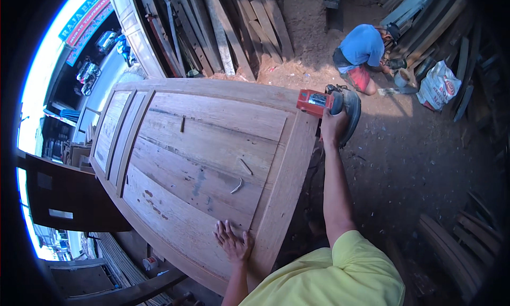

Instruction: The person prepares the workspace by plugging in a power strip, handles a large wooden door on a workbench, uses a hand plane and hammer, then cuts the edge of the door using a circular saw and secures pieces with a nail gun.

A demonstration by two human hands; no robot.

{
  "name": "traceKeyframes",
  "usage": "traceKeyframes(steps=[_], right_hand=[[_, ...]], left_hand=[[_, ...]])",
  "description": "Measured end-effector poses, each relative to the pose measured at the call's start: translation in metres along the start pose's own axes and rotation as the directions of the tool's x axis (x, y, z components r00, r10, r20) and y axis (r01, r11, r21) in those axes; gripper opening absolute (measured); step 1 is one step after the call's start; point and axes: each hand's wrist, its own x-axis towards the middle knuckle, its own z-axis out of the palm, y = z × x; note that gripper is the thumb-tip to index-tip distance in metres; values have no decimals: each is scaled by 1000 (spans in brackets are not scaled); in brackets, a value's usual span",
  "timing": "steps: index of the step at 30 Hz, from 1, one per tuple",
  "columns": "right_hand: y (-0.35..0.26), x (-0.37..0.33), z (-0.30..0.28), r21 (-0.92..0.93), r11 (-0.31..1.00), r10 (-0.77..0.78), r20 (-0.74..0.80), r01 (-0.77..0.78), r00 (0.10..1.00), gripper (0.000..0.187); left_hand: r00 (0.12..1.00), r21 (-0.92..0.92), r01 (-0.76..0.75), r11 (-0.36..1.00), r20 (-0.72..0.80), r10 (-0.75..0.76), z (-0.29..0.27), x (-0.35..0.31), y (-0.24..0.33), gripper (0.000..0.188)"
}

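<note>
A large wooden panel door [212, 133] lies in front of me, with raised framing strips around its panels. My left hand [234, 246] rests flat on its near part, fingers spread, holding nothing. At the door's far right corner, my right hand [333, 126] is wrapped around the handle of a red and black handheld power tool [314, 101]. The tool sits over the end rail; its exact kind and underside are hard to make out. On the panels lie a small dark stick [183, 124], a thin splinter [246, 166] and a pale curled shaving [237, 186].
Beyond the door a person in a blue shirt [364, 45] crouches on the floor beside a white sack [440, 85]. Timber planks [223, 30] lean at the back. More boards [451, 253] lie at the lower right. A dark brown panel [71, 197] stands left of the door.
</note>
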Motion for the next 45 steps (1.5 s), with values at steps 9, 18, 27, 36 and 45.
traceKeyframes(steps=[9, 18, 27, 36, 45], right_hand=[[149, -24, -236, -293, 955, 28, -71, -48, 997, 35], [322, -51, -426, -479, 836, 182, -221, -269, 958, 35], [631, 9, -525, -565, 742, 334, -157, -362, 929, 47], [996, 20, -565, -227, 570, 821, 108, -790, 561, 50], [1140, -41, -517, -738, -101, 346, 602, 667, 719, 63]], left_hand=[[999, -7, 26, 1000, -36, -27, 8, -5, 13, 80], [997, 52, 15, 999, -76, -11, 14, -18, 27, 69], [1000, 7, 4, 1000, -11, -4, 43, -31, 174, 83], [997, 307, 7, 952, -73, 17, 43, -23, 226, 71], [996, 317, -43, 947, -57, 64, 68, -25, 203, 74]])
